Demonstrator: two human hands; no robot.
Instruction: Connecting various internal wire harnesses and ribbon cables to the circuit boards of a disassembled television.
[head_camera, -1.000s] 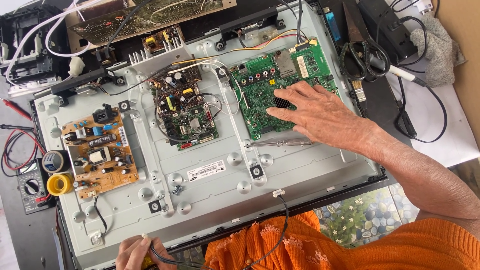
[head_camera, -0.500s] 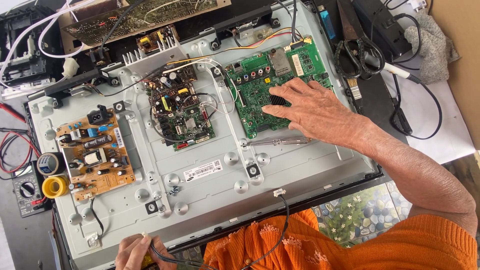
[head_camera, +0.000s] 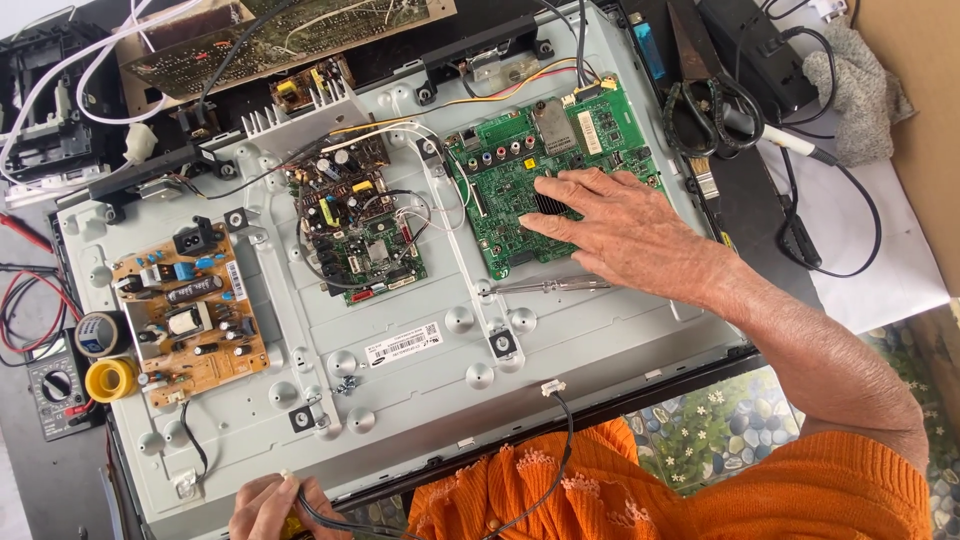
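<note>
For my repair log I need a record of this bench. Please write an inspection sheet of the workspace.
Surface: grey metal back panel of an opened flat screen, lying flat.
Job's things: green main board, brown power board, small middle board, all mounted.
Clutter: screwdriver on panel; tape rolls; multimeter; scissors; grey cloth.
Grippers: right hand flat on green board; left hand pinching a black cable.
Cables: white wires at top left; red leads.
Surroundings: floral mat.

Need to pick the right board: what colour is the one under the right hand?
Green board, head view.
</note>
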